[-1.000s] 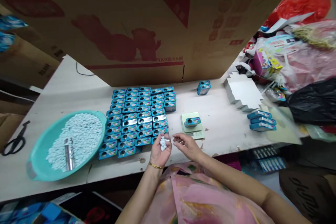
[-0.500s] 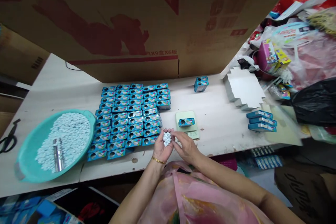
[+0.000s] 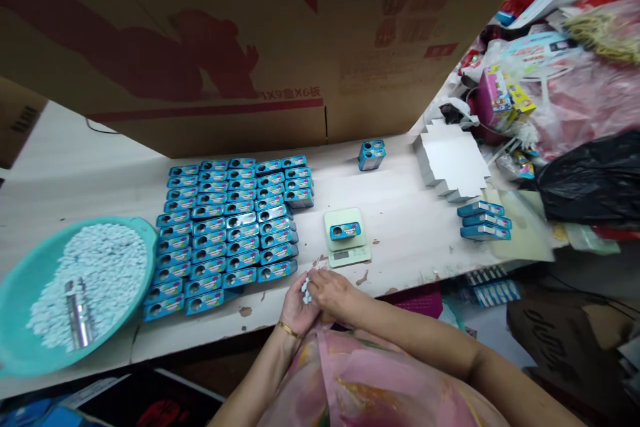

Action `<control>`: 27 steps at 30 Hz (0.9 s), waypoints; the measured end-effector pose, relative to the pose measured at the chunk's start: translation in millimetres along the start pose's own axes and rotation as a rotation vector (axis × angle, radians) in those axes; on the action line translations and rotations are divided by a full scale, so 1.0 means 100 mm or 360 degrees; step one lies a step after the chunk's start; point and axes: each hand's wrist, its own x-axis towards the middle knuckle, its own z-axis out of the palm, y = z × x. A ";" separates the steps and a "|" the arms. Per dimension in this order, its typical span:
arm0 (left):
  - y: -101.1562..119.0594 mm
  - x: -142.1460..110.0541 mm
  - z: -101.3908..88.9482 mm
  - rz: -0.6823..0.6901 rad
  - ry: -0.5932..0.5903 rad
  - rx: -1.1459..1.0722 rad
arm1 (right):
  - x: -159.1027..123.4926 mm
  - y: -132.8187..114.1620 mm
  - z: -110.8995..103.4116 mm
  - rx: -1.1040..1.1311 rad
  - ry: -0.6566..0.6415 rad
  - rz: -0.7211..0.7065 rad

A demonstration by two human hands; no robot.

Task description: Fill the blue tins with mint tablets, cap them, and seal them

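My left hand (image 3: 294,310) is cupped at the table's front edge, holding a small heap of white candies (image 3: 305,288). My right hand (image 3: 334,292) lies over it, fingers curled into the heap. Just beyond the hands a small pale green scale (image 3: 345,250) carries one blue tin (image 3: 345,231). To the left, many blue tins (image 3: 227,227) lie in tight rows. A teal basin (image 3: 30,353) at far left holds white candies and a metal scoop (image 3: 77,313).
A big brown carton (image 3: 225,47) walls off the back of the table. White folded card trays (image 3: 450,160), three stacked tins (image 3: 484,219) and two more tins (image 3: 371,154) lie right. Plastic bags and packaging pile up at far right.
My right hand has closed in onto the candies in my left palm, and both hands have drawn back toward the table edge. The view has swung right.
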 end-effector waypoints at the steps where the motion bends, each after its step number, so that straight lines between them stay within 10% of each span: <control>1: -0.01 -0.02 -0.04 -0.0008 0.0022 0.0004 | -0.02 -0.03 0.02 0.0033 -0.0014 0.0015; 9: 0.00 -0.05 0.02 0.0079 0.0176 -0.0102 | 0.03 0.09 0.08 0.0418 -0.0050 0.0059; 14: 0.05 0.03 0.14 0.0243 0.0113 -0.0049 | 0.07 0.44 -0.10 0.0903 0.0363 0.0319; 21: 0.14 0.06 0.23 0.0304 0.0082 0.0011 | 0.11 0.98 -0.26 0.0636 0.0560 0.0451; 27: 0.06 -0.01 0.18 0.0265 0.0047 -0.0040 | 0.00 0.70 -0.23 0.0613 0.0529 0.0337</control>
